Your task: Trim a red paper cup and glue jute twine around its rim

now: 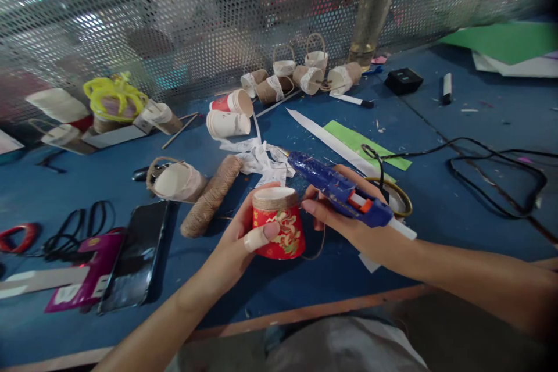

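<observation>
Wrapped around a red paper cup (283, 235) is my left hand (246, 226), its thumb bearing a plaster and lying across the printed side. The cup is held upside down or tapered upward, with brown twine wound in a band near its upper rim. A blue hot glue gun (335, 186) is gripped in my right hand (344, 215), its nozzle pointing up and left above the cup. A glue stick (403, 229) juts from the gun's back end. Loose twine trails from the cup beneath my right hand. Beside my left hand lies a roll of twine (212, 195).
White lace (264, 160) lies behind the cup. Small twine-covered baskets (309, 78) and stacked paper cups (229, 123) stand before a perforated metal screen (183, 23). A phone (135, 256) lies left; a black cable (462, 157) loops right, near a water bottle (370, 17).
</observation>
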### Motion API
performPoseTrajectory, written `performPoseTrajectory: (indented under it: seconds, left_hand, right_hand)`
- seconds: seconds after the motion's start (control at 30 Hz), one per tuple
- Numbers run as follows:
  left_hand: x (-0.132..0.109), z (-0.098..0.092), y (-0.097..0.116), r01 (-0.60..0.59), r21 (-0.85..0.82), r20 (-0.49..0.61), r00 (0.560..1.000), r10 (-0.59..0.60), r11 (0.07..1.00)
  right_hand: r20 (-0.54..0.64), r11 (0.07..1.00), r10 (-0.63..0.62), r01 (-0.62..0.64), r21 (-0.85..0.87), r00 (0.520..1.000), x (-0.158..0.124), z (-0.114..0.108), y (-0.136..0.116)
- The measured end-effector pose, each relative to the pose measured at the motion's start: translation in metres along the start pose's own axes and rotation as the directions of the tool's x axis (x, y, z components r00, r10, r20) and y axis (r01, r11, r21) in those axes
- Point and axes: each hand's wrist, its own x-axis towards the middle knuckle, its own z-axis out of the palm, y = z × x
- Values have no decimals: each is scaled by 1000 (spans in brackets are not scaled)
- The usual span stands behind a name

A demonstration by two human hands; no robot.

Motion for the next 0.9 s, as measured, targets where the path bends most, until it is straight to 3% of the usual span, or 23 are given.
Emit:
performPoseTrajectory:
  seconds: [0.13,0.53,0.67,0.9]
  left_hand:
    - [-3,4,2,-1,-11,-44,999,1,1000]
    - [-3,0,-3,-43,-5,28,999,43,999]
    - [0,-7,-7,-77,44,64,995,74,996]
    - [2,-4,-7,-69,146,79,995,58,987]
  right_hand:
    - [3,1000,4,-4,-30,1000,1,0,-8]
    - [8,998,-32,32,-46,999,-2,-2,1]
    - [11,993,-25,26,-118,1000,-2,-4,2]
    - [10,999,-9,9,-34,1000,3,-1,0]
